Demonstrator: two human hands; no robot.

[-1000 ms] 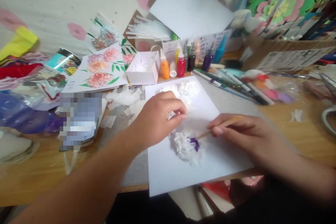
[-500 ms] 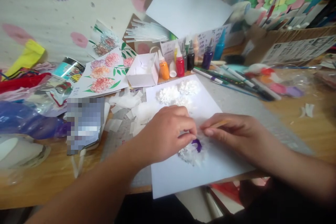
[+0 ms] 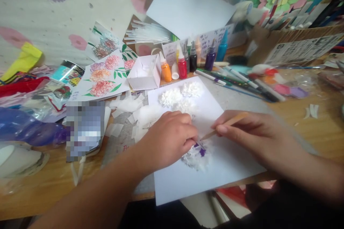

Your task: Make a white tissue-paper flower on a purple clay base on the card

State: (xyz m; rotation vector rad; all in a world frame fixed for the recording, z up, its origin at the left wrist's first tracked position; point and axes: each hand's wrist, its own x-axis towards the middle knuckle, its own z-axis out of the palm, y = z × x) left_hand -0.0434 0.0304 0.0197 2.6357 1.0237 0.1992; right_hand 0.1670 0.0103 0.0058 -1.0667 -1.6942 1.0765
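Observation:
A white sheet of paper [image 3: 228,171] lies on the wooden table with several crumpled white tissue flowers [image 3: 178,98] glued on. The nearest tissue flower [image 3: 197,159] has a purple-stained spot. My left hand [image 3: 168,139] is curled, its fingertips pinching at that flower's left edge. My right hand [image 3: 249,137] grips a thin wooden stick [image 3: 225,125] whose tip touches the purple spot.
Small paint bottles [image 3: 182,66] in orange, red, black, purple and blue stand behind the sheet beside a white box [image 3: 143,73]. Pens and brushes [image 3: 242,82] lie at right. Finished flower cards [image 3: 103,75], tissue scraps, plastic bags and a cardboard box [image 3: 295,48] crowd the table.
My left hand has moved down from the upper tissue flowers to the purple-stained flower and now pinches it. My right hand keeps the stick on the flower.

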